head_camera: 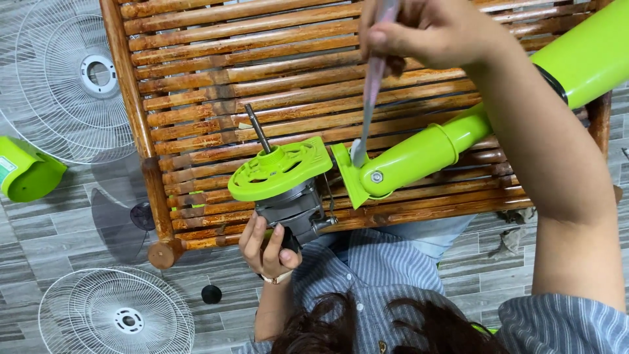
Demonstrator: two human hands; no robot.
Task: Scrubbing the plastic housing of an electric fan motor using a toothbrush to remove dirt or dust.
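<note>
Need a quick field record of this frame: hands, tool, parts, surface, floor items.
left hand: grips the underside of the fan motor
right hand: holds a screwdriver, tip down at the bracket
motor: green front plate, bare shaft tilted up
neck: green tube, lying on the bench
bench: wooden slats
floor: two white grilles, grey blade, green cover, black cap

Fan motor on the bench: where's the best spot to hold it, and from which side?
Grip the grey motor body from below the green front plate, as the left hand does. The shaft sticks up and the green neck blocks the right.
</note>
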